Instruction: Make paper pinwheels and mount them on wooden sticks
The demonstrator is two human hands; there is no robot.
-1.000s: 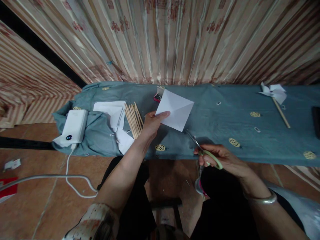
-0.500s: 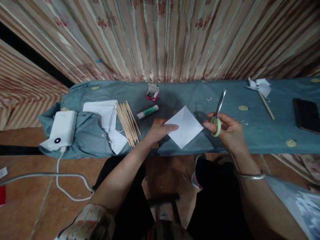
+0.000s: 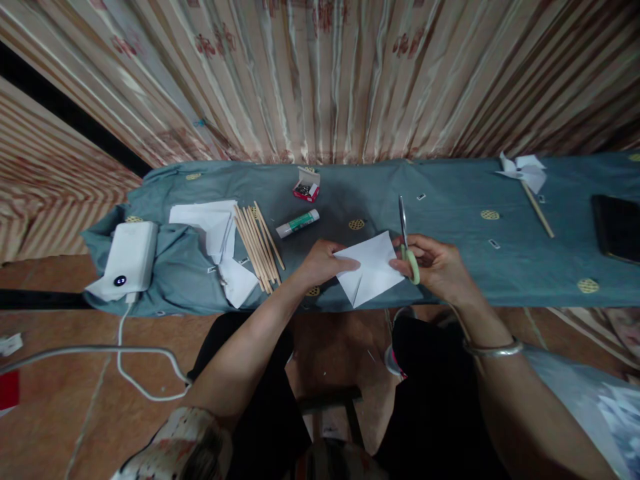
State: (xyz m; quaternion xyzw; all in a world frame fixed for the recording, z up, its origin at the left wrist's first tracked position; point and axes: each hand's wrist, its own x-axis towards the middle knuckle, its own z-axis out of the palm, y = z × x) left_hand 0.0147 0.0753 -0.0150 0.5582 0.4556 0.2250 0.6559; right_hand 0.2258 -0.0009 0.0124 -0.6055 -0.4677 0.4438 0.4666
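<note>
My left hand (image 3: 320,261) pinches the left corner of a white square of paper (image 3: 373,270) with crease lines, held over the front edge of a low table under a blue-grey cloth (image 3: 450,227). My right hand (image 3: 435,265) grips green-handled scissors (image 3: 405,233), blades closed and pointing up and away, and its fingers also touch the paper's right corner. A silver bangle sits on my right wrist.
On the cloth lie a bundle of wooden sticks (image 3: 257,245), white paper pieces (image 3: 215,230), a glue stick (image 3: 297,223), a small red box (image 3: 306,184), a white power bank (image 3: 129,259) with cable, a paper pinwheel (image 3: 525,175) and a dark phone (image 3: 617,230). Striped curtains hang behind.
The paper came down from in front of me to the table's front edge. My right hand rose from my lap with the scissors and met the paper's right corner.
</note>
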